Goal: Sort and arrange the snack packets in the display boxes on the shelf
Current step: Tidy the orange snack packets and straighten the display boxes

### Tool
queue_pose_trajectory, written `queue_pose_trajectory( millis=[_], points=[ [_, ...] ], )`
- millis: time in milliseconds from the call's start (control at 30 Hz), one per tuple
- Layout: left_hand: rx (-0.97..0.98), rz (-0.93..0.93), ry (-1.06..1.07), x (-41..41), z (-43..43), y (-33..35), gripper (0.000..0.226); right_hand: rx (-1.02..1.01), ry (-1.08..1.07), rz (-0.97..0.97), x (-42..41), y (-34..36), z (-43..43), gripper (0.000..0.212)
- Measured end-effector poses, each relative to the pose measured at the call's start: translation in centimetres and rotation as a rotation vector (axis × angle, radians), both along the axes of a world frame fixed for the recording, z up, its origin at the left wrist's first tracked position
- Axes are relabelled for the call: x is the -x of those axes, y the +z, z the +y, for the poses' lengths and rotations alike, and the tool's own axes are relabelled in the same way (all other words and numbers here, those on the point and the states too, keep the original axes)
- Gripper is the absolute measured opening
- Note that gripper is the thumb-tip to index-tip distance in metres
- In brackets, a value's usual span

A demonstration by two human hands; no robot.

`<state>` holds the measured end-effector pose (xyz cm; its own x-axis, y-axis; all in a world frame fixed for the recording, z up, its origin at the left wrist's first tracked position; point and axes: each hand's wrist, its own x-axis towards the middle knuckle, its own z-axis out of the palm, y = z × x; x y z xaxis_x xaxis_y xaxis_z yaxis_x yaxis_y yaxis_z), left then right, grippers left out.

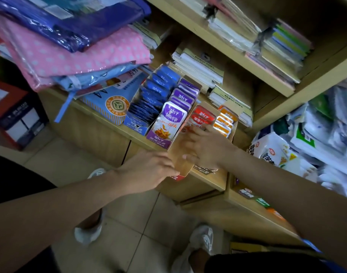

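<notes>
Fingers [169, 164] of the left hand [149, 170] curl over the front flap of the red box [181, 162], likely steadying it at the shelf [198, 188] edge. Blue packets [149, 99] sit packed in their own box. Purple packets [175, 115] stand upright, fronts out. Next are the red packets [203, 118], under the right hand [204, 148]. Its fingers lie spread flat on them, pinching nothing, probably pushing the row back. Orange packets [224, 122] sit rightmost.
</notes>
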<state>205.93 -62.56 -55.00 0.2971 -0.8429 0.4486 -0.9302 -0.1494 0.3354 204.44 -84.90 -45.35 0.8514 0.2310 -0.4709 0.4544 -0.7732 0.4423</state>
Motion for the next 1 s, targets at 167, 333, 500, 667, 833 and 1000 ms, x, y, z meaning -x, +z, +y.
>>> queue_pose_trajectory(
  millis=[167,333,500,667,833,1000],
  points=[
    [0.041,-0.057,0.004,0.1,-0.1,0.2,0.032,-0.070,-0.006,-0.034,0.5,0.2,0.3,0.060],
    [0.045,-0.126,0.010,0.1,-0.4,0.1,0.029,-0.216,-0.011,-0.098,1.3,0.7,0.0,0.052],
    [0.037,-0.132,0.020,0.0,-0.5,-0.3,0.026,-0.194,-0.004,-0.252,1.6,1.3,-1.1,0.048],
    [0.039,-0.141,0.006,0.0,-0.6,0.2,0.023,-0.413,-0.166,-0.529,-0.2,1.6,-2.7,0.035],
    [0.017,-0.161,0.008,-0.2,-0.5,0.1,0.021,-0.477,-0.209,-0.630,-0.9,1.1,-2.6,0.032],
    [-0.003,-0.168,0.018,0.0,-0.6,-0.3,0.024,-0.411,-0.229,-0.375,-0.4,0.3,-0.2,0.046]
  ],
)
